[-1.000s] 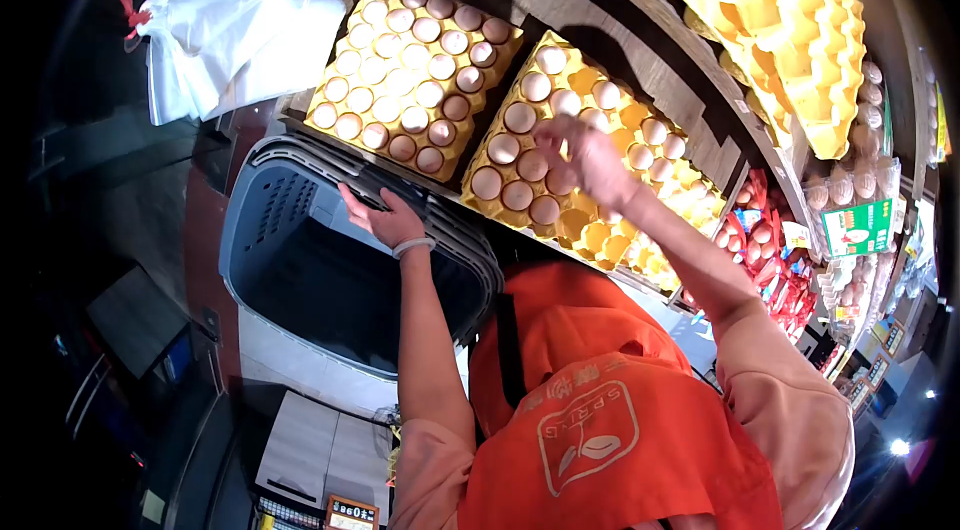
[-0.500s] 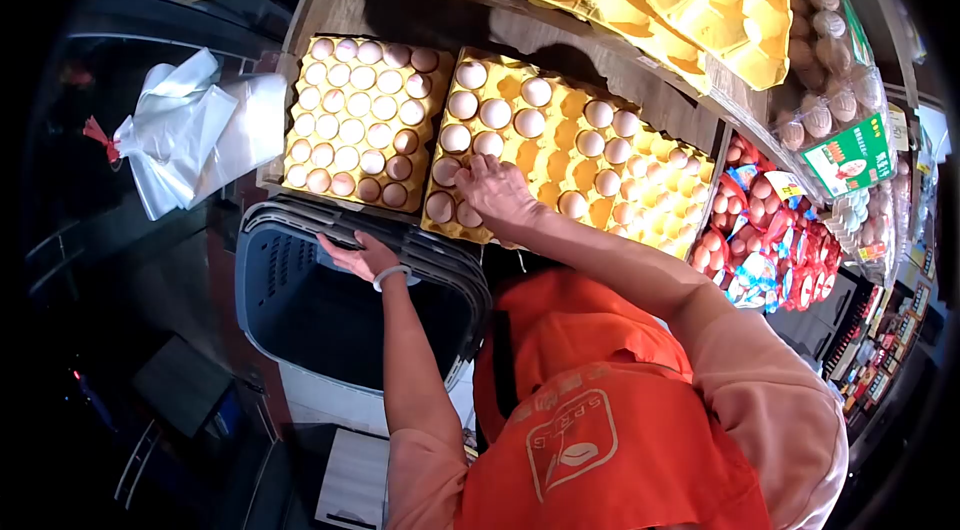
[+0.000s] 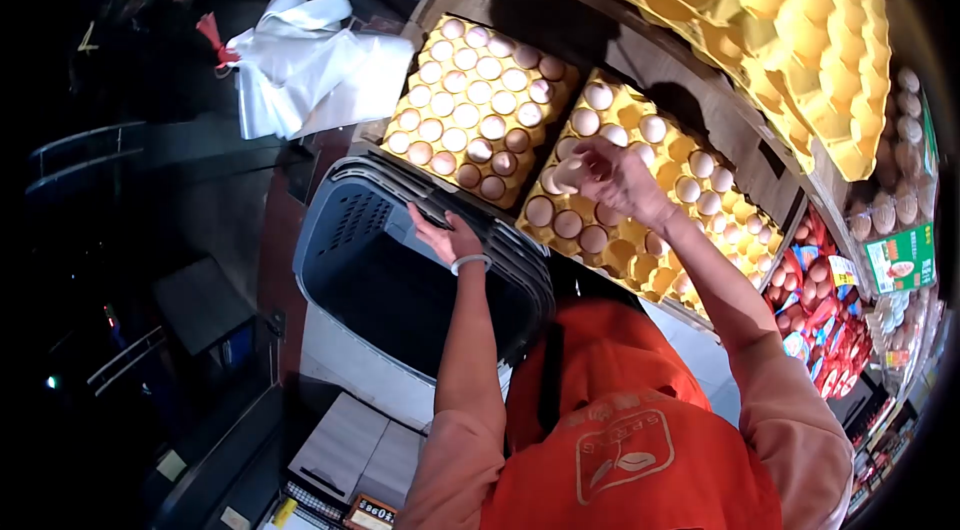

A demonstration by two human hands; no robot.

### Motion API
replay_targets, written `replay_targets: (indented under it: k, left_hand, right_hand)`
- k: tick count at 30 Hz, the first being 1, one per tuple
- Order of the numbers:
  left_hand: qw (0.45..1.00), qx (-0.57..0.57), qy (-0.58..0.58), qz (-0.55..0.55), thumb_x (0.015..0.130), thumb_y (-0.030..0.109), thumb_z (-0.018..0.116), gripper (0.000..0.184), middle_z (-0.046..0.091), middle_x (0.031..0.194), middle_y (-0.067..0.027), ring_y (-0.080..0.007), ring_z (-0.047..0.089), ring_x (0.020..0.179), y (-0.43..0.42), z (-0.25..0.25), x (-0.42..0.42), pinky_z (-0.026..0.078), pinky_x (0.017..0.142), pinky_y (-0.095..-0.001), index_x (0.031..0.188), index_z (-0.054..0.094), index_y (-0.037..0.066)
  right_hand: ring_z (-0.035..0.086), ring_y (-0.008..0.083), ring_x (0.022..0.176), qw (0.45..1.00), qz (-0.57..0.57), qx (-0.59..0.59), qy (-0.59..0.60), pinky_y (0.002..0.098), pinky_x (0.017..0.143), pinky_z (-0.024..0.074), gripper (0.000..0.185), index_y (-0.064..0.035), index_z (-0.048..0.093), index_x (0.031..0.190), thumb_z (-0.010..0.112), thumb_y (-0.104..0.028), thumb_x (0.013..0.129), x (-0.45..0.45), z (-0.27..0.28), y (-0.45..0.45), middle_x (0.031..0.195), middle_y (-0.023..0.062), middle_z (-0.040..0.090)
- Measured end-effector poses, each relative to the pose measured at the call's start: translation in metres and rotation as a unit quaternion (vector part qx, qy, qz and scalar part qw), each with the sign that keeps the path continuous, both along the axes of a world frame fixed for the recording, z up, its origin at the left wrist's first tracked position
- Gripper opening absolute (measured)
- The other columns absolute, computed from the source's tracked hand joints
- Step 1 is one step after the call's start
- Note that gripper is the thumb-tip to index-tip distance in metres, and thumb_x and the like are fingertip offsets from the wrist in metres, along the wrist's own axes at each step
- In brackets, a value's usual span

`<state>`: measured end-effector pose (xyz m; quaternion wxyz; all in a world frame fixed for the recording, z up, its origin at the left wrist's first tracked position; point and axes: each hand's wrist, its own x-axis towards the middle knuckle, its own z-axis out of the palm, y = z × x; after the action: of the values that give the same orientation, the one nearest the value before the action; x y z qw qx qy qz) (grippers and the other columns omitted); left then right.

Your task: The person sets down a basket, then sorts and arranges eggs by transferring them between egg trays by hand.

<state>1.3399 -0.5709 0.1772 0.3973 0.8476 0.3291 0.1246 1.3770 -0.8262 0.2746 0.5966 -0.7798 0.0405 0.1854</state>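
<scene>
My right hand [image 3: 622, 180] is over the partly filled yellow egg tray [image 3: 625, 255], its fingers closed around a pale egg [image 3: 569, 174]. Other eggs sit in cups around it, such as the egg [image 3: 567, 223] near the tray's front edge, and several cups are bare. My left hand [image 3: 447, 237], with a pale band at the wrist, rests at the far rim of a grey-blue plastic basket [image 3: 330, 195]. Its fingers are stretched out and apart. Several basket rims are nested together there, and the basket's inside looks dark.
A fuller egg tray [image 3: 462, 115] lies to the left, beside clear plastic bags [image 3: 315, 70] with a red tie. Yellow egg trays [image 3: 760, 20] overhang from the upper shelf. Red-netted eggs [image 3: 815, 280] and a green-labelled pack [image 3: 900, 260] are at right.
The view has shifted, so the shelf appears further right. My right hand has lifted slightly from among the eggs with an egg at its fingertips. My left hand stays at the basket rim.
</scene>
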Motion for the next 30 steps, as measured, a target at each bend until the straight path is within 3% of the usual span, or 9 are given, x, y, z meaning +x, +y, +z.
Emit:
replay_targets:
  k: [8,13,16,18,21,24,26,28,30]
  left_hand:
    - [0.979,0.162,-0.101,-0.066,0.077,0.006,0.054,0.055,0.045,0.128,-0.0214,-0.0352,0.043,0.117,0.017,-0.037,-0.001,0.032,0.102,-0.0413,0.130,0.039,-0.004]
    - [0.992,0.110,-0.021,-0.052,0.081,0.009,0.057,0.063,0.045,0.125,-0.0236,-0.0376,0.045,0.111,0.013,-0.027,-0.006,0.036,0.097,-0.0422,0.138,0.030,0.007]
    - [0.995,0.092,0.018,-0.041,0.082,0.004,0.056,0.067,0.037,0.133,-0.0221,-0.0380,0.044,0.115,0.009,-0.020,-0.005,0.038,0.096,-0.0441,0.141,0.026,0.015]
    - [0.997,0.066,0.031,-0.019,0.081,0.004,0.058,0.068,0.037,0.133,-0.0223,-0.0378,0.044,0.115,0.009,-0.023,-0.003,0.038,0.095,-0.0438,0.141,0.026,0.016]
    - [0.997,0.065,0.036,-0.016,0.079,0.003,0.059,0.070,0.038,0.132,-0.0231,-0.0381,0.045,0.114,0.007,-0.022,-0.003,0.038,0.095,-0.0450,0.140,0.028,0.016]
    - [0.997,0.077,0.015,-0.021,0.078,0.004,0.058,0.070,0.038,0.131,-0.0241,-0.0392,0.045,0.114,0.007,-0.026,-0.006,0.037,0.096,-0.0449,0.141,0.028,0.015]
    - [0.994,0.094,-0.030,-0.040,0.077,0.004,0.057,0.071,0.040,0.127,-0.0258,-0.0392,0.047,0.109,0.011,-0.035,-0.007,0.040,0.093,-0.0447,0.141,0.028,0.013]
    - [0.996,0.077,-0.028,-0.037,0.077,0.004,0.057,0.072,0.041,0.126,-0.0263,-0.0389,0.047,0.109,0.010,-0.033,-0.005,0.041,0.092,-0.0439,0.141,0.027,0.013]
    - [0.998,0.056,-0.014,-0.031,0.077,0.003,0.057,0.072,0.040,0.128,-0.0266,-0.0389,0.047,0.108,0.005,-0.026,-0.005,0.041,0.092,-0.0432,0.142,0.026,0.013]
  right_hand:
    - [0.058,0.0098,0.080,0.963,-0.127,0.222,0.088,0.0251,0.068,0.0502,0.031,-0.0017,0.057,0.109,0.068,-0.012,0.082,-0.014,0.006,-0.035,0.088,0.0024,0.062]
    - [0.062,0.0167,0.088,0.950,-0.276,0.137,0.054,0.0290,0.082,0.0485,0.034,-0.0002,0.055,0.111,0.066,-0.010,0.081,-0.093,0.022,-0.134,0.099,0.0092,0.063]
    - [0.059,0.0134,0.085,0.919,-0.383,-0.023,0.090,0.0237,0.075,0.0493,0.036,-0.0008,0.054,0.112,0.068,-0.011,0.080,-0.158,-0.012,-0.201,0.097,0.0066,0.062]
    - [0.053,0.0069,0.070,0.902,-0.427,-0.052,-0.023,0.0208,0.064,0.0462,0.034,-0.0019,0.056,0.108,0.071,-0.009,0.078,-0.194,-0.038,-0.222,0.086,0.0011,0.059]
    - [0.054,0.0076,0.073,0.891,-0.388,-0.222,0.075,0.0219,0.065,0.0463,0.035,-0.0048,0.056,0.109,0.069,-0.006,0.077,-0.226,-0.068,-0.240,0.091,0.0012,0.060]
    - [0.056,0.0185,0.070,0.879,-0.319,-0.352,-0.038,0.0291,0.068,0.0484,0.036,-0.0062,0.057,0.105,0.072,-0.012,0.073,-0.225,-0.100,-0.247,0.077,0.0060,0.056]
    - [0.059,0.0319,0.085,0.869,-0.246,-0.417,-0.100,0.0404,0.075,0.0489,0.035,-0.0060,0.057,0.104,0.069,-0.014,0.072,-0.209,-0.110,-0.246,0.090,0.0153,0.062]
    - [0.058,0.0356,0.094,0.814,-0.172,-0.540,-0.131,0.0434,0.080,0.0473,0.037,-0.0062,0.056,0.107,0.065,-0.018,0.074,-0.198,-0.134,-0.250,0.099,0.0209,0.061]
    - [0.056,0.0353,0.097,0.849,-0.142,-0.506,-0.052,0.0419,0.084,0.0462,0.044,-0.0069,0.051,0.117,0.061,-0.018,0.075,-0.180,-0.120,-0.246,0.105,0.0212,0.059]
